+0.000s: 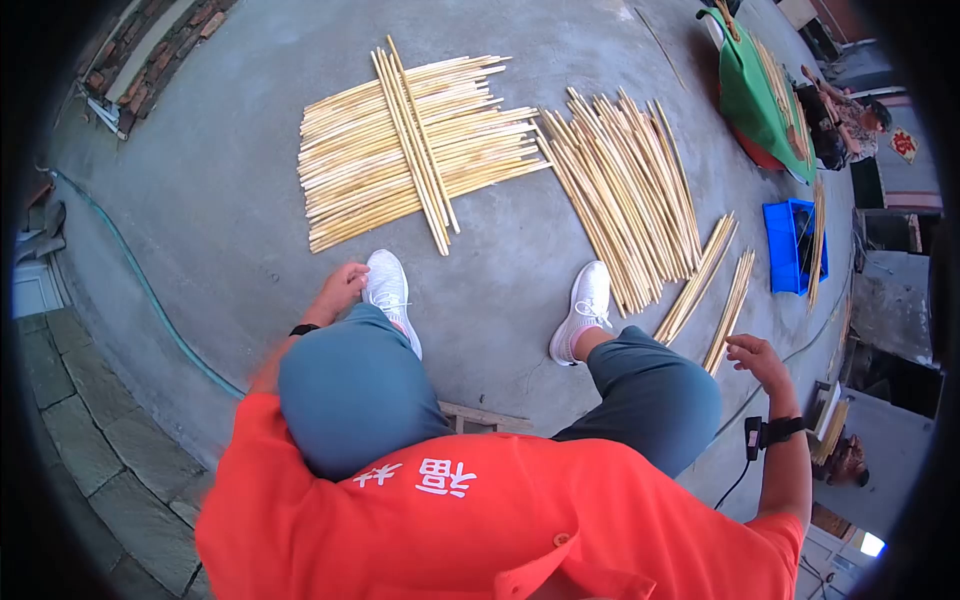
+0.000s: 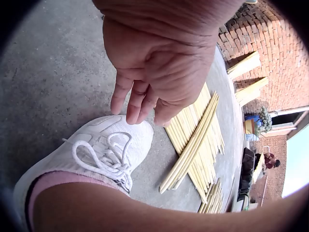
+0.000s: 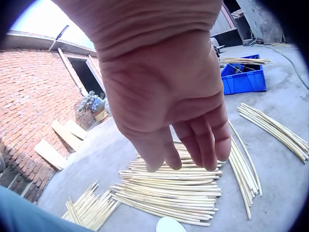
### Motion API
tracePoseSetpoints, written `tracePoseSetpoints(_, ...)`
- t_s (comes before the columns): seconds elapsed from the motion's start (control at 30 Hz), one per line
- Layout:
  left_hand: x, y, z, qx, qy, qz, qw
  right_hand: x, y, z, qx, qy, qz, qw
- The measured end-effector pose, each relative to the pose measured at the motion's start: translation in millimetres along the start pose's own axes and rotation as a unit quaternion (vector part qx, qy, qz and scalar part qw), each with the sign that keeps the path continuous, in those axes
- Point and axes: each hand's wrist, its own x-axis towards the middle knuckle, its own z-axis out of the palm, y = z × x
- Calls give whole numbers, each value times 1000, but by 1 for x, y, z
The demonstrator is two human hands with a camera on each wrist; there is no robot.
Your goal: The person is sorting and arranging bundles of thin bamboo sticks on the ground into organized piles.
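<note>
My left hand (image 1: 343,288) hangs beside the left white shoe (image 1: 386,285), holding nothing; in the left wrist view its fingers (image 2: 137,99) droop loosely just over the shoe. Also holding nothing, my right hand (image 1: 760,361) is out past the right knee, near the end of a small bundle of sticks (image 1: 731,310). In front of the feet lies a wide layer of pale wooden sticks (image 1: 350,160), with several sticks (image 1: 415,150) laid across it. A second large pile of sticks (image 1: 630,190) spreads to its right, and a narrow bundle (image 1: 697,278) lies beside that.
A blue crate (image 1: 783,255) with sticks across it stands at the right. Behind it is a green-covered load (image 1: 750,90), with a seated person (image 1: 865,125) beyond. A hose (image 1: 140,275) curves along the concrete floor at left. Bricks (image 1: 160,65) edge the far left.
</note>
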Motion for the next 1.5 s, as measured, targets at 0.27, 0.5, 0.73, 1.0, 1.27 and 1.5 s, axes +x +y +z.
tracePoseSetpoints(0.27, -189, -4, -13, -120, 200, 2, 972, -3, 170, 174, 138, 34, 94, 985)
tracePoseSetpoints(0.5, -249, 232, 77, 11, 363, 179, 914, 80, 177, 204, 18, 151, -96, 984)
tracePoseSetpoints(0.73, -232, 277, 102, 286, 409, 299, 814, 145, 163, 205, -23, 239, -108, 965)
tracePoseSetpoints(1.0, -248, 267, 85, 301, 449, 211, 814, 191, 230, 205, 180, 410, 208, 870)
tracePoseSetpoints(1.27, -275, 234, 45, 326, 467, 153, 808, 229, 259, 151, 179, 428, 228, 856)
tracePoseSetpoints(1.5, -297, 203, 6, 336, 477, 133, 801, 270, 213, 149, 89, 370, 217, 899)
